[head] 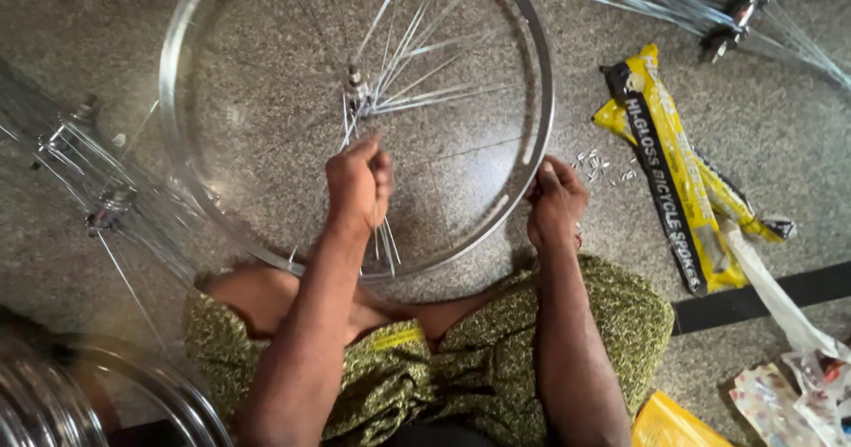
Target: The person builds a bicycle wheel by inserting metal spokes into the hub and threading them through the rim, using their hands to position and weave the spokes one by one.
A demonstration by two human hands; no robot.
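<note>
A shiny metal bicycle rim (532, 48) lies flat on the speckled floor in front of me, resting against my knees. A hub (356, 88) sits inside it with several thin spokes (425, 75) fanning out. My left hand (359, 181) is closed around a bunch of spokes inside the rim, below the hub. My right hand (555, 201) pinches the rim's near right edge with its fingers closed on it.
A yellow and black spoke packet (674, 159) lies to the right, with small spoke nipples (603, 165) scattered beside it. Another hub with spokes (736, 8) lies at top right, one more (97, 190) at left. Extra rims (133, 394) are at bottom left, plastic bags (789, 385) at bottom right.
</note>
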